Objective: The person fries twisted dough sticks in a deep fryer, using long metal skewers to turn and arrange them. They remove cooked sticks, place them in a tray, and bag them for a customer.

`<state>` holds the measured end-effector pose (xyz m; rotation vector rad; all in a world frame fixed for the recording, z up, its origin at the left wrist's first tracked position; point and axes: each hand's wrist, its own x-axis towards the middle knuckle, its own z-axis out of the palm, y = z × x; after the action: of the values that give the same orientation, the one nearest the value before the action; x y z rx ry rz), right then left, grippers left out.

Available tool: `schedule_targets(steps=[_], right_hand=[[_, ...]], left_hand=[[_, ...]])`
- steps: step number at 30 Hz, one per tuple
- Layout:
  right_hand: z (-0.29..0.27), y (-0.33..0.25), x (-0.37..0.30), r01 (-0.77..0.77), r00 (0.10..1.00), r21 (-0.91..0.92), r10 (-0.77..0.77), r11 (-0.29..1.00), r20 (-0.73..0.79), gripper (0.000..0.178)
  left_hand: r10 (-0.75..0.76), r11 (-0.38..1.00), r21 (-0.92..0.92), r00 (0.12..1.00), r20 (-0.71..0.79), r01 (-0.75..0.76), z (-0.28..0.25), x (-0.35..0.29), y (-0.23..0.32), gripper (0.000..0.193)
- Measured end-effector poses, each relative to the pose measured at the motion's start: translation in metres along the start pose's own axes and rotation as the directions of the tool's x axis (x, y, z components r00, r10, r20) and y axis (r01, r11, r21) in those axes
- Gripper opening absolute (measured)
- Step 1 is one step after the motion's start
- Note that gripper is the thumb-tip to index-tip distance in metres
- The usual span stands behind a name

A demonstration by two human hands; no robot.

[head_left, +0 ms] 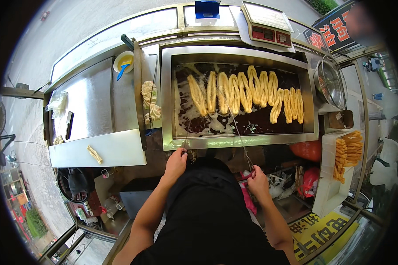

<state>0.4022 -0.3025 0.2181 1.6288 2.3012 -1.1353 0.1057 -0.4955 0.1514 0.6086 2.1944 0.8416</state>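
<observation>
Several long, pale-gold fried dough sticks [234,92] float side by side in dark oil in a rectangular steel fryer [239,142]. At the fryer's near edge, my left hand [176,162] is closed round a thin metal rod [188,132] whose far part reaches over the oil. Farther right, my right hand [258,182] grips a longer thin metal rod [239,133] that slants up and left over the dough sticks. Its tip is hard to make out among the middle ones. White foam spreads round the leftmost dough sticks.
Browned dough sticks [348,152] fill part of a white tray [325,187] at right, below a wire strainer [329,81]. At left, a raw dough piece [94,154] lies on a white board [115,150]. A scale [267,26] stands behind the fryer.
</observation>
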Motion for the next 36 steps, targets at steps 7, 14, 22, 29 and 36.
schedule_targets(steps=[7, 14, 22, 29, 36], right_hand=[[0.024, -0.004, 0.018, 0.073, 0.997, -0.026, -0.073, 0.997, 0.01, 0.048], [0.019, 0.004, 0.016, 0.038, 0.998, -0.085, -0.034, 0.996, 0.052, 0.049], [0.024, 0.011, 0.017, 0.074, 0.997, -0.077, -0.074, 0.994, 0.004, 0.047], [0.021, 0.007, 0.019, 0.066, 0.998, -0.075, -0.065, 0.995, 0.025, 0.049], [0.02, 0.007, 0.02, 0.05, 0.998, -0.073, -0.047, 0.996, 0.041, 0.049]], left_hand=[[-0.312, 0.831, -0.418, 0.93, 0.194, 0.366, -0.026, -0.004, -0.003, 0.019], [-0.119, 0.206, -0.767, 0.794, 0.597, 0.608, -0.024, -0.012, -0.012, 0.028], [0.084, -0.012, -0.747, 0.745, 0.661, 0.664, -0.017, -0.012, -0.021, 0.032], [-0.123, 0.972, 0.206, 0.992, 0.029, 0.115, -0.004, -0.014, 0.002, 0.025], [-0.01, 0.959, 0.28, 0.997, -0.071, 0.03, -0.003, -0.023, -0.005, 0.024]])
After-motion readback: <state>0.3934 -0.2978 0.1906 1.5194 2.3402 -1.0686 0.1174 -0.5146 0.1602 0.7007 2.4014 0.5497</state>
